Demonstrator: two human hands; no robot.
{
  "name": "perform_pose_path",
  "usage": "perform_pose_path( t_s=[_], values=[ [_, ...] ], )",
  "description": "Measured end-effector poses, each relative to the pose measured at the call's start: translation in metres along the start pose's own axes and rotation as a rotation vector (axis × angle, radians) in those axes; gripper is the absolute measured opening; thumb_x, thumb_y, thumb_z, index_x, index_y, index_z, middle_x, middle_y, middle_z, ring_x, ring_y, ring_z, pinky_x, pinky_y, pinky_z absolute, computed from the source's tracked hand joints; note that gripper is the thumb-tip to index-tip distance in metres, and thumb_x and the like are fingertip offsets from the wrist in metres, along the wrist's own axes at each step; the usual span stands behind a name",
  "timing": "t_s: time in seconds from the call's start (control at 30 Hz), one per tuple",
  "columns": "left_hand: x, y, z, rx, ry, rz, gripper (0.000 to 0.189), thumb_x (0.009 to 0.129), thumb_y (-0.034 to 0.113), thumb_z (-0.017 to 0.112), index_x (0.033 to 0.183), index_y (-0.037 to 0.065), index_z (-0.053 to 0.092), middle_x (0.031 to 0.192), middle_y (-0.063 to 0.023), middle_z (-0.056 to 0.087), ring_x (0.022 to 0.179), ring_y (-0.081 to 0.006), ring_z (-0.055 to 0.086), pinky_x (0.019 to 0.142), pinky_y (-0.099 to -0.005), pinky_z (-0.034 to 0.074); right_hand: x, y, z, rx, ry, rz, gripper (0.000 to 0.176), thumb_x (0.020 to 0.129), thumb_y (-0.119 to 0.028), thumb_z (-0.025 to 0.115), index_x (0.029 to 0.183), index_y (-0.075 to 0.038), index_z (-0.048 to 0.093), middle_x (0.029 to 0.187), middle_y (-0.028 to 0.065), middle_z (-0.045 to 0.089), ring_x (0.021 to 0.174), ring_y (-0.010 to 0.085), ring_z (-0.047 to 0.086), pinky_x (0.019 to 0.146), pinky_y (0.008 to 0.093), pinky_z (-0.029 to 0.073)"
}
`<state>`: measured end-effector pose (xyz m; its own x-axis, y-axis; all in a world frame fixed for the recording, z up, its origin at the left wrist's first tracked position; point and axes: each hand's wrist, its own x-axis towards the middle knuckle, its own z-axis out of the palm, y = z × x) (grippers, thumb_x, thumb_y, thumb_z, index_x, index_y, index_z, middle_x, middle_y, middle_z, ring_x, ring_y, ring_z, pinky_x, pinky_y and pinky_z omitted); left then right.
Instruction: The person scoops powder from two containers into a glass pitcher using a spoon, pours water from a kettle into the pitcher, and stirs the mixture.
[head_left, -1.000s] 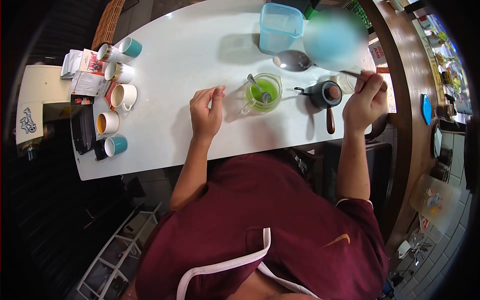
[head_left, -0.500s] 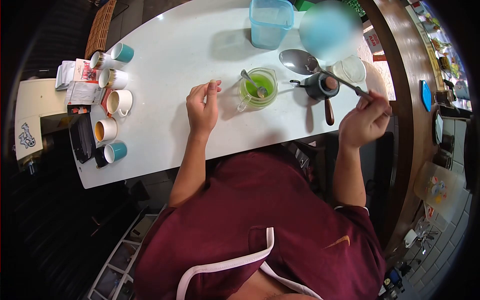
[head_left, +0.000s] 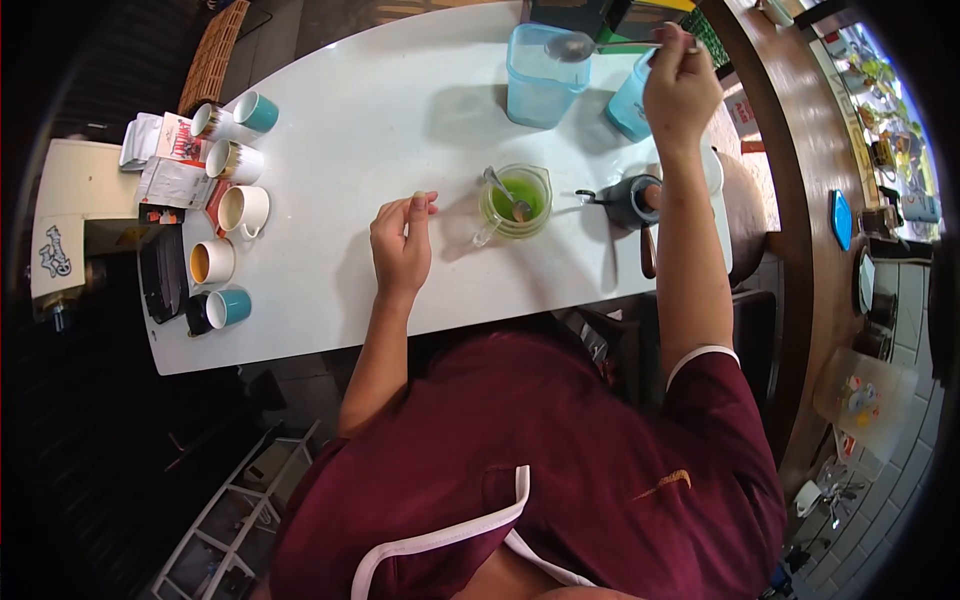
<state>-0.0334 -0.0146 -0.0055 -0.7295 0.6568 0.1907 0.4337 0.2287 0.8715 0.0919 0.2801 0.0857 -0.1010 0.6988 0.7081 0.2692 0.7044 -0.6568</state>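
Observation:
My right hand (head_left: 683,95) is closed around the handle of a large metal spoon (head_left: 571,46). The spoon's bowl overlaps the far rim of a tall translucent blue container (head_left: 543,98). My left hand (head_left: 402,238), edge-on over the table with loosely curled fingers and the thumb up, holds nothing. To its right stands a glass pitcher (head_left: 541,224) of green liquid (head_left: 512,205), with a small metal spoon (head_left: 494,178) leaning inside. Beside my right forearm is a small dark pot (head_left: 622,205) with a wooden handle, partly covered by the arm.
Another blue container (head_left: 627,110) stands past the pot. Several cups and mugs (head_left: 240,212) line the table's left side, near packets (head_left: 175,185) and a black case (head_left: 163,265). A clear round vessel (head_left: 713,172) shows behind my forearm. A wooden ledge (head_left: 800,150) runs along the right.
My right hand has moved up and away, carrying the large spoon from beside the pot to over the tall blue container. My left hand stays nearly in place.

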Motion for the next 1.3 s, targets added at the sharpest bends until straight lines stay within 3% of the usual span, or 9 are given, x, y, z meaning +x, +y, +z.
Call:
perform_pose_path(
  t_s=[0.13,0.33,0.73,0.93,1.0,1.13,1.17,1.2,1.3],
  values=[
    [-0.012,-0.005,-0.006,0.02,0.053,-0.04,0.042,0.101,0.033,0.043,0.098,0.0,0.07,0.087,-0.0081,0.066,0.083,-0.0156,0.057,0.077,-0.0293,0.044,-0.001,0.018,0.03,-0.24,-0.246,-0.043,0.033,0.094,-0.034,0.057,0.082,-0.005,0.067,0.07,0.0136,0.066,0.064,0.0326,0.064,0.059,0.037,0.049],
    [-0.021,-0.006,-0.012,0.055,0.105,-0.096,0.042,0.101,0.032,0.043,0.098,0.0,0.07,0.087,-0.0082,0.066,0.079,-0.0146,0.056,0.072,-0.0289,0.043,-0.01,0.015,0.047,-0.091,-0.348,-0.075,0.032,0.093,-0.025,0.057,0.077,0.002,0.06,0.072,0.0147,0.066,0.067,0.0366,0.062,0.061,0.039,0.05],
    [-0.022,-0.004,-0.013,0.074,0.132,-0.093,0.043,0.101,0.033,0.042,0.097,0.0,0.07,0.086,-0.0079,0.066,0.079,-0.0149,0.055,0.071,-0.0293,0.042,-0.013,0.025,0.054,-0.105,-0.407,0.012,0.036,0.095,-0.032,0.055,0.082,-0.001,0.067,0.073,0.015,0.067,0.063,0.0304,0.064,0.061,0.0356,0.049],
    [-0.021,-0.002,-0.014,0.064,0.136,-0.1,0.042,0.101,0.032,0.043,0.096,-0.001,0.07,0.084,-0.0081,0.066,0.08,-0.0159,0.055,0.073,-0.0297,0.043,-0.007,0.029,0.044,-0.13,-0.31,0.157,0.037,0.094,-0.032,0.054,0.078,0.0,0.066,0.072,0.0143,0.067,0.067,0.0319,0.065,0.064,0.0383,0.049],
    [-0.02,-0.005,-0.013,0.064,0.133,-0.057,0.042,0.101,0.031,0.043,0.096,-0.001,0.07,0.084,-0.0082,0.066,0.08,-0.0161,0.056,0.073,-0.0298,0.043,-0.002,0.03,0.037,-0.115,-0.204,0.23,0.037,0.094,-0.033,0.055,0.077,-0.002,0.067,0.068,0.0135,0.066,0.064,0.0297,0.064,0.063,0.0369,0.048],
    [-0.017,-0.005,-0.012,0.063,0.126,-0.044,0.042,0.101,0.03,0.042,0.096,0.0,0.07,0.083,-0.0076,0.066,0.078,-0.0151,0.054,0.071,-0.0295,0.042,0.014,0.018,0.014,-0.043,-0.097,0.257,0.035,0.094,-0.031,0.056,0.075,-0.003,0.068,0.059,0.0064,0.062,0.055,0.0154,0.06,0.057,0.0287,0.046],
    [-0.016,-0.002,-0.011,0.044,0.145,-0.055,0.038,0.099,0.027,0.046,0.09,-0.001,0.069,0.081,-0.0096,0.068,0.08,-0.0196,0.058,0.073,-0.0321,0.045,0.017,0.013,0.008,-0.016,-0.068,0.267,0.035,0.094,-0.03,0.057,0.075,-0.003,0.067,0.056,0.0034,0.06,0.053,0.0101,0.056,0.056,0.0258,0.044],
    [-0.015,0.0,-0.01,0.024,0.162,-0.066,0.035,0.098,0.024,0.05,0.084,-0.002,0.069,0.08,-0.0115,0.069,0.081,-0.0241,0.061,0.075,-0.0347,0.047,0.02,0.013,0.003,0.031,-0.056,0.259,0.035,0.094,-0.03,0.056,0.075,-0.002,0.067,0.057,0.0025,0.059,0.053,0.0096,0.055,0.055,0.0261,0.044],
    [-0.013,0.0,-0.008,0.007,0.148,-0.043,0.035,0.098,0.024,0.05,0.084,-0.002,0.069,0.079,-0.0113,0.069,0.081,-0.0241,0.061,0.075,-0.0346,0.047,0.028,0.009,-0.014,0.11,-0.005,0.247,0.036,0.095,-0.029,0.055,0.076,-0.002,0.068,0.057,0.0013,0.058,0.053,0.0079,0.053,0.053,0.0246,0.041]
  ],
)
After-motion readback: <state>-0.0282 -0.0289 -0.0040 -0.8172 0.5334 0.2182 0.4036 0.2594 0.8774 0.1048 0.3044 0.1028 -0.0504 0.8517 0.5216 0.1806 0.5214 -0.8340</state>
